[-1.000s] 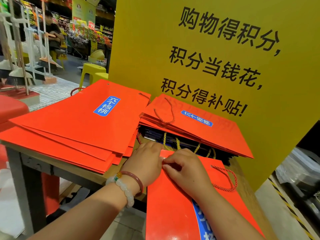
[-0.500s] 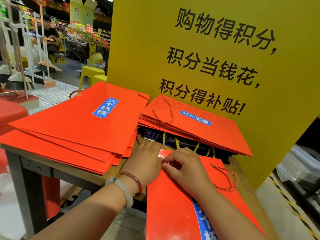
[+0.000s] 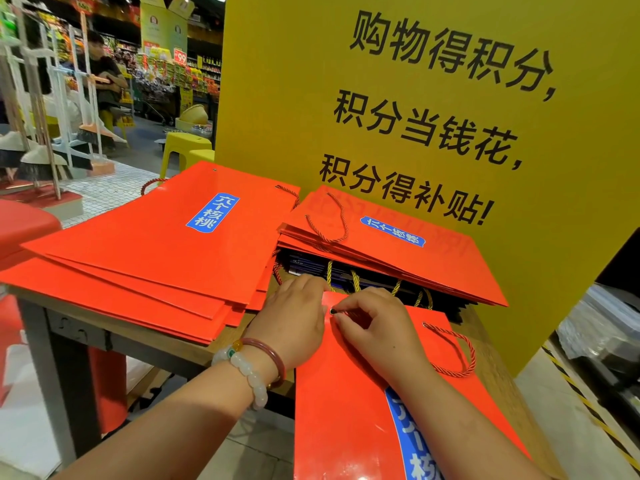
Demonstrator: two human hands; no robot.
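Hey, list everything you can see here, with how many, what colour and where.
near bag: one, orange-red, flat under both hands.
rope handle: one, red, near bag's right side.
left stack: several bags, orange-red, table's left.
right stack: several bags, orange-red, beside the sign.
dark bags: several, navy, gold cords, under right stack.
sign: one, yellow, black characters, behind table.
table: one, wooden, beneath the bags.
stools: two, yellow, background left.
brooms: several, far left.
bracelets: two, white beaded and reddish, left wrist.
left hand: one, near bag's top-left corner, fingers hidden.
right hand: one, fingertips pinching at near bag's eyelet.
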